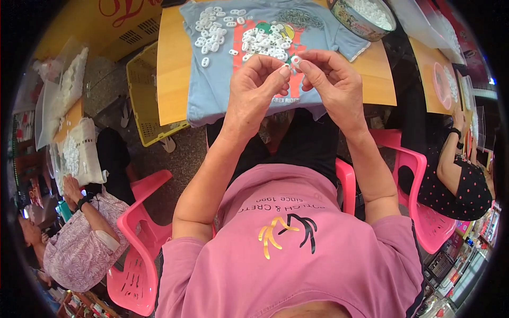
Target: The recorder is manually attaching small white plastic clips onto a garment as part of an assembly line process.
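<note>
Above the near edge of a blue T-shirt (204, 100) spread on the table, my two hands meet fingertip to fingertip. My right hand (336, 85) pinches a small white plastic piece (296, 60) between thumb and forefinger. My left hand (257, 87) is also closed in a pinch, close beside that piece; what it grips is mostly covered by the fingers, though a bit of white shows. Just beyond my hands lies a heap of white oval plastic pieces with holes (265, 42). A looser group of similar pieces (212, 34) spreads to its left.
Small grey metal parts (299, 19) lie at the shirt's far side. A round tin (363, 32) of white pieces stands far right. Yellow crate (139, 100) sits left of the table (172, 63). People work on both sides, near pink chairs (140, 238).
</note>
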Motion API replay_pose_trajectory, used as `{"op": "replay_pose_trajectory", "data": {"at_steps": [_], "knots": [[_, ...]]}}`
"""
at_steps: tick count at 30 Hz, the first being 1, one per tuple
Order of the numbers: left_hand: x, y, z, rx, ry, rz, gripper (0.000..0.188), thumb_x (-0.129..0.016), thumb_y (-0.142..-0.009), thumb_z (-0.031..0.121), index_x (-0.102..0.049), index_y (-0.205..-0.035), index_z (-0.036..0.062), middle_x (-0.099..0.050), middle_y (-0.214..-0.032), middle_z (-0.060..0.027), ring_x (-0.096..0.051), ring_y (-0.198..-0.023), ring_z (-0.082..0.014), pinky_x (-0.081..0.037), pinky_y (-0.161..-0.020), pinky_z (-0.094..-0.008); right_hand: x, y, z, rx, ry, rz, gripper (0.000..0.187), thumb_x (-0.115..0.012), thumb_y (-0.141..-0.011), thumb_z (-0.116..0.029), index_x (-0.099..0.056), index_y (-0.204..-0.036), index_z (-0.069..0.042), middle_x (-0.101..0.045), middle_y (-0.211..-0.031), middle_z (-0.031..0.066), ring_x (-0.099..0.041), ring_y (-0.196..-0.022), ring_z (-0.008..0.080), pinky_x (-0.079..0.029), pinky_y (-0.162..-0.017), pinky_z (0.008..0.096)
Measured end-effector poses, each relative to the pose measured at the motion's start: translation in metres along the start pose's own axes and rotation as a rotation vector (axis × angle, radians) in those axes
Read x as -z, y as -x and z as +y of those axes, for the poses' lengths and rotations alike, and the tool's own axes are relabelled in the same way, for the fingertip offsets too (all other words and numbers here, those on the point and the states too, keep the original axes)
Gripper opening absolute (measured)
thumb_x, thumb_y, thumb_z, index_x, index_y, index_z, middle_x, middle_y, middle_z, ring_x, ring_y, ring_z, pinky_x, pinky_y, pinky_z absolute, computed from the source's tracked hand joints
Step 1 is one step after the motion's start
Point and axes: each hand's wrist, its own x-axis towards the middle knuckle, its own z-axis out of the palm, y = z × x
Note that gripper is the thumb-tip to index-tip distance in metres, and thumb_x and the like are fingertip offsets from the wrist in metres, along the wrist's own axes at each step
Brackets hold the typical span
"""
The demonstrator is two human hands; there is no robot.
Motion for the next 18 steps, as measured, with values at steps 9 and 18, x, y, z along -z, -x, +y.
{"op": "replay_pose_trajectory", "data": {"at_steps": [9,18], "knots": [[-0.0024,0.0005,0.0041,-0.006,-0.054,0.005,0.021,-0.068,-0.09,0.016,-0.059,-0.097,-0.0016,-0.063,-0.081,-0.0042,-0.059,-0.071,-0.0087,-0.05,-0.065,-0.0234,-0.0053,0.0017,0.0037,0.044,-0.035,0.064,0.022,-0.065,-0.092,-0.008,-0.063,-0.11,0.003,-0.067,-0.092,0.0058,-0.06,-0.072,0.0083,-0.049,-0.065,0.0206],[-0.0014,0.0,0.004,0.016,0.002,0.008,0.02,-0.07,-0.089,0.015,-0.061,-0.094,-0.0024,-0.064,-0.081,-0.0057,-0.06,-0.07,-0.0098,-0.05,-0.065,-0.0234,-0.0098,0.0057,0.005,0.003,-0.033,0.035,0.022,-0.064,-0.092,-0.006,-0.062,-0.112,0.004,-0.067,-0.094,0.0062,-0.06,-0.074,0.0088,-0.05,-0.068,0.0216]]}}
